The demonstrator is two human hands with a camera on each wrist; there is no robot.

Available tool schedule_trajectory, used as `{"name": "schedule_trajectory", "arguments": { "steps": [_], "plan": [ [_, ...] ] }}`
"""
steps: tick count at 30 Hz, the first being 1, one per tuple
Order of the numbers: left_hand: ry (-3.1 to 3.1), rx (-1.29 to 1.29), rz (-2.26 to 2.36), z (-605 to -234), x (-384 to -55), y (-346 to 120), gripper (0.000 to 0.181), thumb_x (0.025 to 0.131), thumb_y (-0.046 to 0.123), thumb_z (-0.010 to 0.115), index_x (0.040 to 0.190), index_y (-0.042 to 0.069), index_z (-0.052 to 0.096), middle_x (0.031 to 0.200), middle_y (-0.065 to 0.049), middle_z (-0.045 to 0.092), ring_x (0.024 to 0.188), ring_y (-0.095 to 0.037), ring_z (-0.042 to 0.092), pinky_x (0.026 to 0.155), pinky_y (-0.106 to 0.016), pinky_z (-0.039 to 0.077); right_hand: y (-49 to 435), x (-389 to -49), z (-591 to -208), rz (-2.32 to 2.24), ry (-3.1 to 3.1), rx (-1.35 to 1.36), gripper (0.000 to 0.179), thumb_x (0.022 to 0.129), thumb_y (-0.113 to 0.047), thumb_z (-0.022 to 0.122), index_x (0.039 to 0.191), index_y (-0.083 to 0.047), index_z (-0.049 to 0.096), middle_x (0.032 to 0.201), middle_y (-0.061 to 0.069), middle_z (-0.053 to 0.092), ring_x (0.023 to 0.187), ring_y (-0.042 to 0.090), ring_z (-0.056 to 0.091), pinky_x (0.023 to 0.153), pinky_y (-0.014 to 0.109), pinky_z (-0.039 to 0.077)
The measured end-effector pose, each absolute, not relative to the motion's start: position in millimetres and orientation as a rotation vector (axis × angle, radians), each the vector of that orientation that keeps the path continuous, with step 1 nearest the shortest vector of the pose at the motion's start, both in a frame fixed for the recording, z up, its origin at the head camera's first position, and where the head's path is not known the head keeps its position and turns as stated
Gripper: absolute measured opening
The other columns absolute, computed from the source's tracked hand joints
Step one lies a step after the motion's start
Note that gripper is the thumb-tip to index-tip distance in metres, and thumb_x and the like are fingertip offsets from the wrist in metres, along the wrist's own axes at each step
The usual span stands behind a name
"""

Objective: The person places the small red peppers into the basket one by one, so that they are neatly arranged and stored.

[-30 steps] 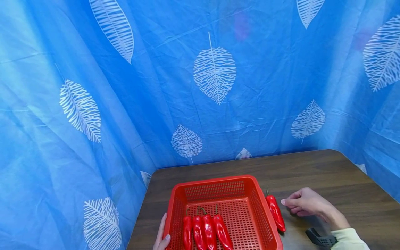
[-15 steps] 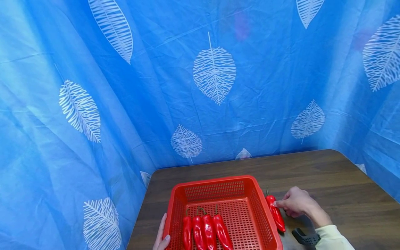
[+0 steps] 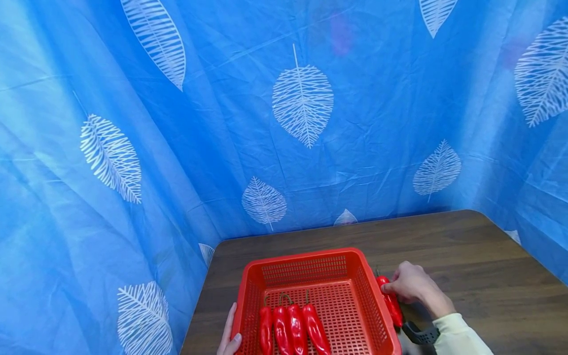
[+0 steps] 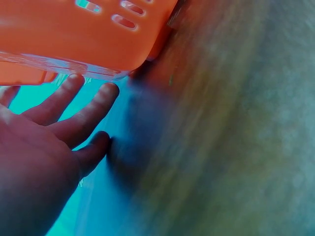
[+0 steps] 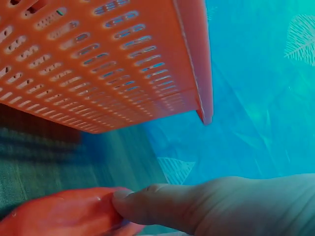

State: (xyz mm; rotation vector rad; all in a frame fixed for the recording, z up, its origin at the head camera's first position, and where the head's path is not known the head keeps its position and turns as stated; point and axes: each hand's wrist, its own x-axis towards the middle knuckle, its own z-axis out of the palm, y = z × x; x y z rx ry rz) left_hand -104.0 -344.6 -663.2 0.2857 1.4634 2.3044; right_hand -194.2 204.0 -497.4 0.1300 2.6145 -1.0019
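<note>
A red plastic basket (image 3: pixel 306 254) holds several long red peppers (image 3: pixel 296 328) with green stems, side by side in its left part. My left hand (image 3: pixel 228 335) touches the basket's left side; in the left wrist view its spread, fairly straight fingers (image 4: pixel 93 110) reach to the basket wall. Outside the basket, along its right wall, another red pepper (image 3: pixel 393 309) lies on the table. My right hand (image 3: pixel 414 285) pinches this pepper near its stem end, thumb on top. The right wrist view shows the thumb (image 5: pixel 157 202) pressed to the pepper's skin, with the other fingers hidden.
The brown wooden table (image 3: pixel 470 246) has rounded far corners. Behind and beside it hangs a blue curtain (image 3: pixel 355 148) with white leaf prints. A dark band (image 3: pixel 419 334) sits at the right wrist, beside a pale yellow sleeve (image 3: pixel 461 337).
My right hand has moved left from beside the loose pepper and taken hold of it. The left hand, the basket and the peppers inside stay in place.
</note>
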Motion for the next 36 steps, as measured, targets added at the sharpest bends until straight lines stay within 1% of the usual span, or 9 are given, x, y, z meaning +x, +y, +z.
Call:
{"name": "schedule_trajectory", "arguments": {
  "steps": [2, 4, 8, 12, 17, 20, 23, 27, 36],
  "plan": [
    [1.449, 0.289, 2.316, -663, -103, -344, 0.066, 0.117, 0.022, 0.028, 0.153, 0.078, 0.034, 0.155, 0.019, 0.054, 0.142, -0.016, 0.058, 0.119, -0.046, 0.051, 204, -195, -498, -1.019, 2.602, 0.11, 0.021, 0.093, -0.019, 0.087, 0.081, -0.006, 0.076, 0.072, 0.007, 0.069, 0.065, 0.017, 0.066, 0.063, 0.034, 0.064],
    [1.446, 0.288, 2.323, -663, -103, -342, 0.066, 0.118, 0.023, 0.027, 0.155, 0.077, 0.03, 0.156, 0.019, 0.053, 0.142, -0.015, 0.058, 0.119, -0.046, 0.051, 207, -196, -499, -1.044, 2.585, 0.099, 0.019, 0.093, -0.018, 0.086, 0.084, -0.005, 0.077, 0.074, 0.006, 0.069, 0.067, 0.018, 0.068, 0.066, 0.036, 0.066],
    [1.453, 0.248, 2.327, -659, -101, -340, 0.066, 0.119, 0.03, 0.035, 0.166, 0.068, 0.009, 0.157, 0.021, 0.051, 0.142, -0.014, 0.058, 0.121, -0.047, 0.05, 222, -197, -500, -1.182, 2.486, 0.146, 0.019, 0.097, -0.018, 0.083, 0.094, 0.0, 0.08, 0.08, 0.007, 0.074, 0.072, 0.018, 0.072, 0.069, 0.037, 0.067],
    [1.505, 0.244, 2.318, -656, -100, -337, 0.073, 0.119, 0.029, 0.034, 0.172, 0.051, -0.012, 0.157, 0.022, 0.05, 0.142, -0.013, 0.058, 0.12, -0.047, 0.051, 249, -198, -500, -1.422, 2.312, 0.143, 0.035, 0.103, -0.02, 0.076, 0.117, 0.012, 0.075, 0.095, 0.011, 0.08, 0.085, 0.022, 0.079, 0.077, 0.039, 0.069],
    [1.571, 0.334, 2.302, -657, -99, -337, 0.07, 0.118, 0.021, 0.022, 0.171, 0.052, -0.012, 0.156, 0.021, 0.053, 0.141, -0.012, 0.059, 0.116, -0.044, 0.053, 291, -195, -496, -1.707, 2.031, -0.066, 0.05, 0.112, -0.022, 0.064, 0.137, 0.022, 0.061, 0.115, 0.014, 0.082, 0.103, 0.025, 0.081, 0.09, 0.042, 0.067],
    [1.549, 0.337, 2.3, -658, -100, -338, 0.069, 0.118, 0.022, 0.021, 0.168, 0.064, -0.001, 0.155, 0.024, 0.054, 0.14, -0.011, 0.06, 0.117, -0.042, 0.053, 310, -193, -493, -1.816, 1.883, -0.162, 0.044, 0.116, -0.02, 0.056, 0.14, 0.016, 0.063, 0.121, 0.008, 0.082, 0.109, 0.023, 0.081, 0.095, 0.041, 0.066],
    [1.524, 0.315, 2.301, -659, -101, -339, 0.067, 0.118, 0.023, 0.022, 0.162, 0.073, 0.014, 0.155, 0.025, 0.054, 0.14, -0.01, 0.059, 0.118, -0.042, 0.052, 321, -190, -488, -1.891, 1.786, -0.188, 0.034, 0.117, -0.019, 0.051, 0.136, 0.001, 0.073, 0.122, 0.003, 0.082, 0.111, 0.022, 0.08, 0.097, 0.039, 0.065],
    [1.5, 0.301, 2.309, -659, -100, -339, 0.066, 0.118, 0.023, 0.024, 0.156, 0.077, 0.028, 0.155, 0.025, 0.054, 0.14, -0.01, 0.059, 0.118, -0.042, 0.052, 325, -187, -479, -1.931, 1.741, -0.216, 0.033, 0.118, -0.017, 0.047, 0.125, -0.016, 0.079, 0.121, 0.002, 0.082, 0.111, 0.022, 0.08, 0.098, 0.038, 0.065],
    [1.518, 0.329, 2.314, -659, -99, -337, 0.071, 0.118, 0.02, 0.023, 0.171, 0.059, -0.003, 0.156, 0.023, 0.054, 0.142, -0.011, 0.058, 0.119, -0.04, 0.051, 310, -185, -454, -1.91, 1.811, -0.311, 0.033, 0.118, -0.015, 0.048, 0.126, -0.022, 0.079, 0.122, 0.001, 0.082, 0.111, 0.023, 0.081, 0.096, 0.038, 0.065]
  ]
}}
